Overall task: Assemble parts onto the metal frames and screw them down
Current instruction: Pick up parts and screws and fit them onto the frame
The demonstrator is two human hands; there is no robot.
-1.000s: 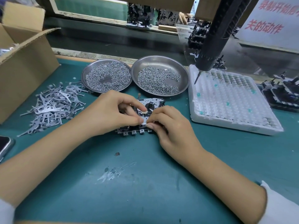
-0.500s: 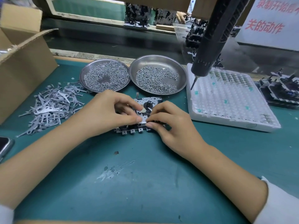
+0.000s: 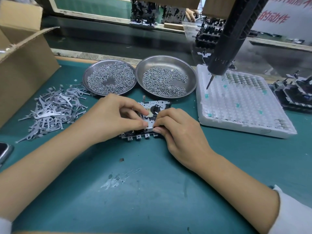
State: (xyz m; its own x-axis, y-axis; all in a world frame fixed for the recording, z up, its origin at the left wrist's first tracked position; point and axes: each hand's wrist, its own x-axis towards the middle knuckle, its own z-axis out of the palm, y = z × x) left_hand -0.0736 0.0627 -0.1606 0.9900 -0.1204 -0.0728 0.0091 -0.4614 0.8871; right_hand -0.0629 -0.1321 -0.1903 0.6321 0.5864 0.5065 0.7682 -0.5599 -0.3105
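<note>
A metal frame (image 3: 152, 105) is laid flat on the green table (image 3: 152, 191) at the centre of the frame, its lower edge lined with small square tabs. It is covered from the left by the left hand (image 3: 111, 119) and from the right by the right hand (image 3: 179, 130). The fingers of both hands are curled, and their tips are brought together over a small pale part (image 3: 149, 127) near the lower edge of the metal frame; the part appears to be pinched between them, though most of it is hidden by the fingertips.

A pile of flat metal levers (image 3: 50, 110) is spread on the table at the left, beside a cardboard box (image 3: 22, 71) in the upper left. Two round steel dishes are set side by side just above the hands: the left dish (image 3: 87, 76) is filled with fine screws, the right dish (image 3: 190, 76) with slightly larger ones. A white foam tray (image 3: 239, 115) is placed at the right, and the bit of a black electric screwdriver (image 3: 224, 53) is hung over its upper left corner. A phone (image 3: 4, 152) is partly seen at the left edge.
</note>
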